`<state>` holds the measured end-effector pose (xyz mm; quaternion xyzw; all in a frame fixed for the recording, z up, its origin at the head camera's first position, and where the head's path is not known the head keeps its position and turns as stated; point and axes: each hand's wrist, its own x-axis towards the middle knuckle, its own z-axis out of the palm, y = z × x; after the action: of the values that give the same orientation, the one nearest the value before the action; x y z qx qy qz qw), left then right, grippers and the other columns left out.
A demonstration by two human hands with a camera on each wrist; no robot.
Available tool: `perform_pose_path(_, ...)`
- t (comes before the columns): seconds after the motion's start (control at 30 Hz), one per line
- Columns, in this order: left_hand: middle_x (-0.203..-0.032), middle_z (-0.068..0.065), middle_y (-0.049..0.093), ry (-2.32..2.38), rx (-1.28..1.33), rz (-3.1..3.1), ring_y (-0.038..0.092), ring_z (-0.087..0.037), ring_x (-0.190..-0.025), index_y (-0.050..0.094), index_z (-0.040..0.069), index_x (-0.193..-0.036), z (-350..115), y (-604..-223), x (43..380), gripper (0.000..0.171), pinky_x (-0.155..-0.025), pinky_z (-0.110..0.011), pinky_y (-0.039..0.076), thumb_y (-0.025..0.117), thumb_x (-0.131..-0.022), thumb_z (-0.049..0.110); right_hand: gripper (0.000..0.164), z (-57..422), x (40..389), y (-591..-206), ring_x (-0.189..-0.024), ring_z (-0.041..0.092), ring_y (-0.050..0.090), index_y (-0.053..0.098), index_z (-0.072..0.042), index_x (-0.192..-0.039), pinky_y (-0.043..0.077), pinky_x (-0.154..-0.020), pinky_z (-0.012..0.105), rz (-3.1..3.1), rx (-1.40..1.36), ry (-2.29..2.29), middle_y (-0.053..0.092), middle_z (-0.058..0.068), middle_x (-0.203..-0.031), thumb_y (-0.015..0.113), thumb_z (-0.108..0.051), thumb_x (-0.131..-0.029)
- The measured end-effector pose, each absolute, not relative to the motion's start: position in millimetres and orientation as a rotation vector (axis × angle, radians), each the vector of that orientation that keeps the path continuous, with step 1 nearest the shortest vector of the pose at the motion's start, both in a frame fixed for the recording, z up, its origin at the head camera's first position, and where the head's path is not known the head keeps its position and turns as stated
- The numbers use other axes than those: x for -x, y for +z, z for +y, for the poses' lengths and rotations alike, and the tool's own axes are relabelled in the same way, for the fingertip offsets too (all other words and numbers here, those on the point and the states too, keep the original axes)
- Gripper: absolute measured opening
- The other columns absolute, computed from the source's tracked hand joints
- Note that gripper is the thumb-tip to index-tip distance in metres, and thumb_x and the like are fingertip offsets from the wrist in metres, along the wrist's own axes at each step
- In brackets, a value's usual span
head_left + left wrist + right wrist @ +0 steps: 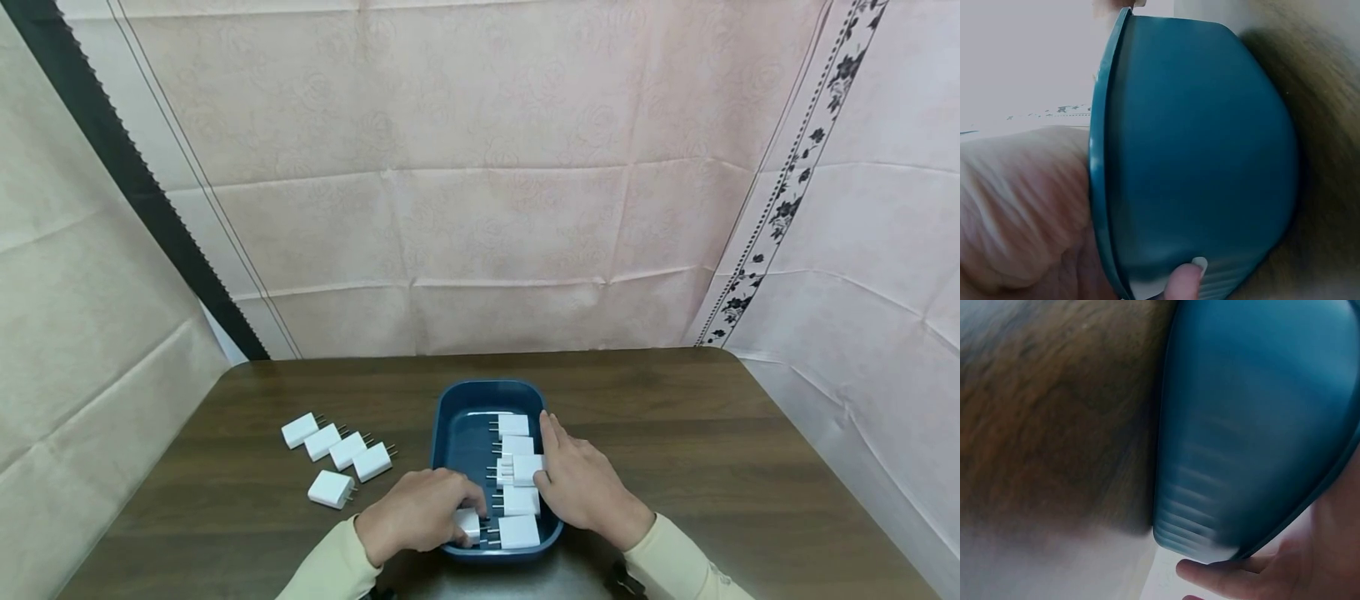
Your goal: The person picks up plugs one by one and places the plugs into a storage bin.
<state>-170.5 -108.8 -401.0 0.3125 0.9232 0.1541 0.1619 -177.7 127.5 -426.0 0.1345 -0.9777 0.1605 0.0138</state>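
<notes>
Left hand (426, 510) pinches a plug (467, 525) in the tray (467, 433), near-left corner, prongs right. Right hand (583, 479): fingers fairly straight at right rim, thumb at a top plug (528, 469) on the plug column (520, 501). Five loose plugs (347, 451) on the table (750, 483), left of tray. Cloth (495, 225) behind.

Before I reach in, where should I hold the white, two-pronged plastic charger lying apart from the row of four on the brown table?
I'd probably pinch the white, blocky charger by its body's two long sides, coming from above and the left. The body has flat faces, while thin prongs stick out on the right, towards the blue rounded tray, so that end looks awkward.
</notes>
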Motion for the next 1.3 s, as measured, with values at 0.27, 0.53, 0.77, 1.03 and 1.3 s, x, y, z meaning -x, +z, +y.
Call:
perform_pose_path(0.27,-0.115,0.009,0.075,0.512,-0.861,2.612,0.063,-0.007,-0.091,0.079,0.028,-0.107,-109.1,-402.6,168.2,0.025,-0.070,-0.027,0.052,0.083,-0.082,0.025,0.073,128.3,177.5,-426.7,-0.141,0.037,0.049,0.026,0.004,-0.157,0.043,-0.110,0.058,-3.059,-0.425,0.484,0.038,0.022,-0.160,0.055,-0.031,-0.099)
perform_pose_path(0.53,-0.114,0.008,0.075,0.548,-0.836,2.627,0.063,-0.007,-0.091,0.080,0.028,-0.106,-110.2,-404.3,167.4,0.027,-0.070,-0.028,0.052,0.084,-0.081,0.022,0.072,127.3,177.9,-425.7,-0.140,0.038,0.050,0.027,0.006,-0.156,0.044,-0.110,0.057,-3.050,-0.442,0.474,0.039,0.024,-0.159,0.054,-0.029,-0.099)
perform_pose_path(0.77,-0.112,0.010,0.075,0.539,-0.833,2.635,0.064,-0.007,-0.093,0.081,0.029,-0.104,-109.3,-404.7,167.3,0.025,-0.071,-0.028,0.053,0.085,-0.080,0.023,0.073,127.2,176.9,-425.7,-0.140,0.038,0.050,0.027,0.006,-0.156,0.044,-0.110,0.057,-3.050,-0.440,0.479,0.039,0.023,-0.159,0.055,-0.030,-0.099)
perform_pose_path(1.03,-0.106,0.011,0.075,0.569,-0.844,2.642,0.065,-0.005,-0.092,0.081,0.028,-0.106,-111.1,-405.4,163.8,0.020,-0.075,-0.030,0.057,0.078,-0.087,0.021,0.073,127.1,177.0,-426.6,-0.141,0.037,0.050,0.026,0.005,-0.157,0.044,-0.110,0.057,-3.052,-0.436,0.473,0.039,0.023,-0.159,0.055,-0.030,-0.100)
perform_pose_path(1.3,-0.113,0.008,0.076,0.510,-0.905,2.719,0.073,-0.011,-0.101,0.079,0.023,-0.114,-110.5,-405.2,160.9,0.026,-0.079,-0.033,0.061,0.077,-0.088,0.018,0.073,127.1,176.8,-426.6,-0.142,0.037,0.049,0.027,0.004,-0.157,0.044,-0.110,0.058,-3.056,-0.430,0.474,0.039,0.022,-0.159,0.055,-0.030,-0.100)
